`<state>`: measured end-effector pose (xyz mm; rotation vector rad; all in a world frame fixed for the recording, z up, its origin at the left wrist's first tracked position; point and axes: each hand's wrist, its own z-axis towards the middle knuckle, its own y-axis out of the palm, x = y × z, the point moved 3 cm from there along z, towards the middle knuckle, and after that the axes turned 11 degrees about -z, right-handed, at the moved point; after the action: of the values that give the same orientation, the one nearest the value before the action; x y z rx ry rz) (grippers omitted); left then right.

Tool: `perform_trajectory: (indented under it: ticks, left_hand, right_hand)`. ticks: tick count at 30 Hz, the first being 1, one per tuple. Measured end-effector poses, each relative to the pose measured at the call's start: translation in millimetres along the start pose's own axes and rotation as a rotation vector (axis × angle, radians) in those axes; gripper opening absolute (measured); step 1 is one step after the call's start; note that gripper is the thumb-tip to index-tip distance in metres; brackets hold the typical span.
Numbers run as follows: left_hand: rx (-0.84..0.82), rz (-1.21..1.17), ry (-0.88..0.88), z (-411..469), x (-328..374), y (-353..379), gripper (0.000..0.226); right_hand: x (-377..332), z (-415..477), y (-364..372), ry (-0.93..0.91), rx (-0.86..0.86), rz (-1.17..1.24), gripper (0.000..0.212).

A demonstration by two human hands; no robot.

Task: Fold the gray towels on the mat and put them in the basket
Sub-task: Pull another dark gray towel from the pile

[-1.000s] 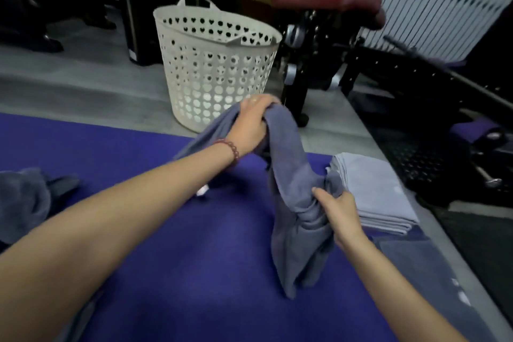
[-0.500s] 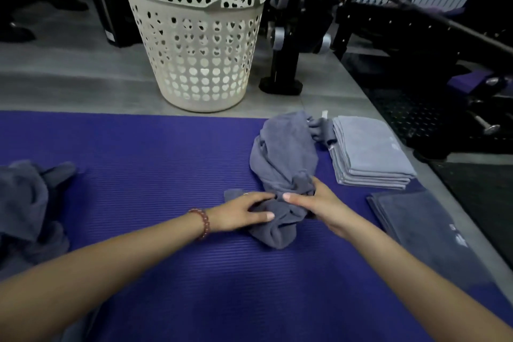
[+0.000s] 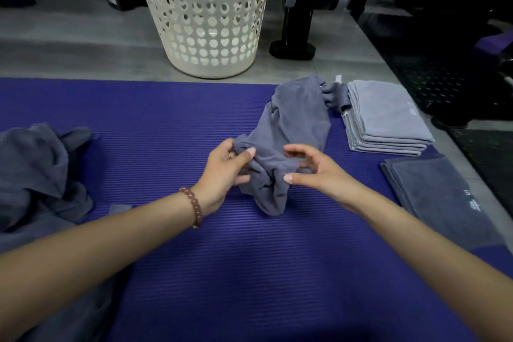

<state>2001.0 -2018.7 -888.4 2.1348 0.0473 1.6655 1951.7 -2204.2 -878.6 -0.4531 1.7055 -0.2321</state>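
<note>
Gray cloth on purple foam. Leaving a crumpled heap of dark gray towels (image 3: 36, 169) untouched at the left of the purple ribbed foam mat (image 3: 166, 108). Pinching the near-left edge of a rumpled gray towel (image 3: 294, 125) at mid-mat with the left hand (image 3: 224, 175), thumb on top, fingers curled beneath. Facing a cream plastic basket with heart-shaped holes (image 3: 205, 22), just beyond the mat's far edge. Arching the right hand (image 3: 319, 172) over the towel's near end, fingers spread apart, clamping nothing. Leaving a stack of folded light gray towels (image 3: 388, 116) and a folded dark gray towel (image 3: 433, 191) lying at the right.

One head-worn wide-angle view is recorded, aimed forward and down; mat (image 3: 222, 286) is seen close, basket (image 3: 206, 44) cropped at top.
</note>
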Motion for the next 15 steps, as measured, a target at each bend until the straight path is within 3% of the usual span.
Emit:
perform_trajectory:
  ticks: [4, 5, 8, 10, 14, 15]
  left_hand:
    - [-0.034, 0.077, 0.068, -14.1, 10.3, -13.2, 0.011]
    - [-0.029, 0.085, 0.089, -16.8, 13.8, -16.2, 0.011]
    - [0.003, 0.06, 0.113, -23.3, 20.9, -27.1, 0.015]
    - [0.046, 0.016, 0.114, -27.3, 23.1, -34.3, 0.014]
    - [0.172, 0.098, 0.155, -32.2, 18.9, -56.7, 0.014]
    - [0.199, 0.119, 0.163, -32.8, 16.2, -63.9, 0.017]
  right_hand:
    - [18.5, -10.6, 38.1, 0.021, -0.265, -0.414, 0.065]
    - [23.1, -11.0, 46.3, -0.019, -0.224, -0.471, 0.07]
    - [26.5, -4.2, 51.4, -0.065, 0.059, -0.27, 0.027]
    - [14.1, -2.9, 39.8, -0.106, 0.159, -0.275, 0.017]
    - [-23.9, -10.6, 19.2, -0.443, 0.313, -0.98, 0.034]
    - [-28.8, -15.3, 21.8, -0.527, 0.336, -1.052, 0.037]
